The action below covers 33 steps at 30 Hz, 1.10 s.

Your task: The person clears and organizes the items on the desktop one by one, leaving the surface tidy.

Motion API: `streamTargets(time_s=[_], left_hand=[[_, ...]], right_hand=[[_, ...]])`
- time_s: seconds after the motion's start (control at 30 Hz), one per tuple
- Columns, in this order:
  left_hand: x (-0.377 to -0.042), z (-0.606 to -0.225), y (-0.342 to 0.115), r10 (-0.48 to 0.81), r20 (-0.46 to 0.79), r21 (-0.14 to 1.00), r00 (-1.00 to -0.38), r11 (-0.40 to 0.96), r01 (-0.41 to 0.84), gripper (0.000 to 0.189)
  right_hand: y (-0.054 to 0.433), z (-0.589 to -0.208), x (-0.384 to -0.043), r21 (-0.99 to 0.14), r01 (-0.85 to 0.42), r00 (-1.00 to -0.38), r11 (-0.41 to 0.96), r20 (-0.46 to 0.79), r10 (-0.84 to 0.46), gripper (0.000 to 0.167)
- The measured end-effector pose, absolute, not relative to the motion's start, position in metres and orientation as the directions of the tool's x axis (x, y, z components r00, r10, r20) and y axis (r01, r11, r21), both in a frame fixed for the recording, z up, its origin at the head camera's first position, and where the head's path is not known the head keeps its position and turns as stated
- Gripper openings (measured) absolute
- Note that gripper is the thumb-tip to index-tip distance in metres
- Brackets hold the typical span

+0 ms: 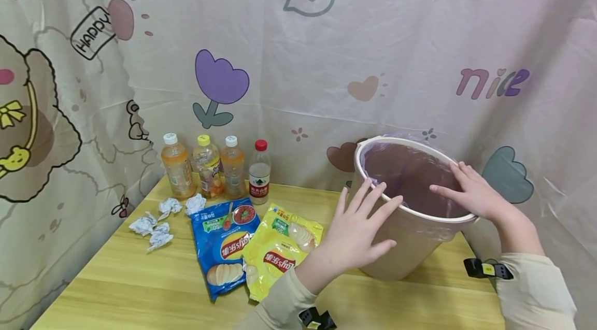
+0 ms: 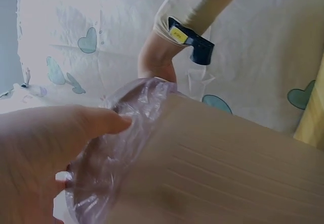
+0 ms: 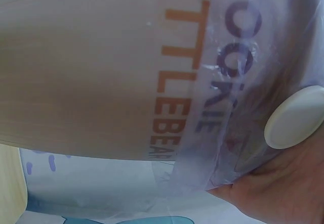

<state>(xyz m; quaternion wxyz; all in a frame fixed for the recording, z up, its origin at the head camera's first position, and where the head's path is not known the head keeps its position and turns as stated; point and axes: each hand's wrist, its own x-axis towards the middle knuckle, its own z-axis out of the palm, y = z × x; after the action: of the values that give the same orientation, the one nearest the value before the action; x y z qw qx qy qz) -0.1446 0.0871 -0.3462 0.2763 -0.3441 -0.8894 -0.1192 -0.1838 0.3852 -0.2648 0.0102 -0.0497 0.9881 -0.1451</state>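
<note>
A beige trash bin [image 1: 396, 252] with a white rim stands upright at the right of the table. A thin, translucent purple bin liner [image 2: 101, 178] lines it and folds over its edge. My left hand [image 1: 356, 231] is at the near-left side of the rim, fingers spread and fairly straight, with the fingertips close to the edge. At the right side, my right hand [image 1: 475, 192] rests on the rim with its fingers extended. In the right wrist view, the liner covers part of the lettering on the bin [image 3: 101, 82]. Whether the left fingertips touch the liner is hard to tell.
Left of the bin lie a blue chip bag [image 1: 210, 242] and a yellow chip bag [image 1: 263, 247]. Behind them stand several plastic bottles [image 1: 235, 169]. Crumpled paper pieces [image 1: 160, 235] lie at the left of the wooden table [image 1: 135, 288]. A printed curtain [image 1: 298, 60] hangs behind.
</note>
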Motion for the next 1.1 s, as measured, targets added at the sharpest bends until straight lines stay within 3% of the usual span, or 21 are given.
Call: streamTargets(time_s=[0.17,0.73,1.1], left_hand=[[-0.142,-0.356,0.078,0.573,0.567,0.019,-0.592,0.709,0.705,0.093],[-0.140,-0.404,0.007,0.655,0.510,-0.026,-0.557,0.659,0.752,0.080],[-0.137,-0.433,-0.052,0.709,0.280,0.021,-0.647,0.670,0.742,0.076]], right_hand=[[0.384,-0.264,-0.182,-0.296,-0.091,-0.995,0.951,-0.005,-0.096,0.097],[0.384,-0.263,-0.181,-0.310,-0.085,-0.996,0.947,-0.008,-0.092,0.096],[0.384,-0.264,-0.183,-0.309,-0.085,-0.996,0.947,-0.008,-0.092,0.095]])
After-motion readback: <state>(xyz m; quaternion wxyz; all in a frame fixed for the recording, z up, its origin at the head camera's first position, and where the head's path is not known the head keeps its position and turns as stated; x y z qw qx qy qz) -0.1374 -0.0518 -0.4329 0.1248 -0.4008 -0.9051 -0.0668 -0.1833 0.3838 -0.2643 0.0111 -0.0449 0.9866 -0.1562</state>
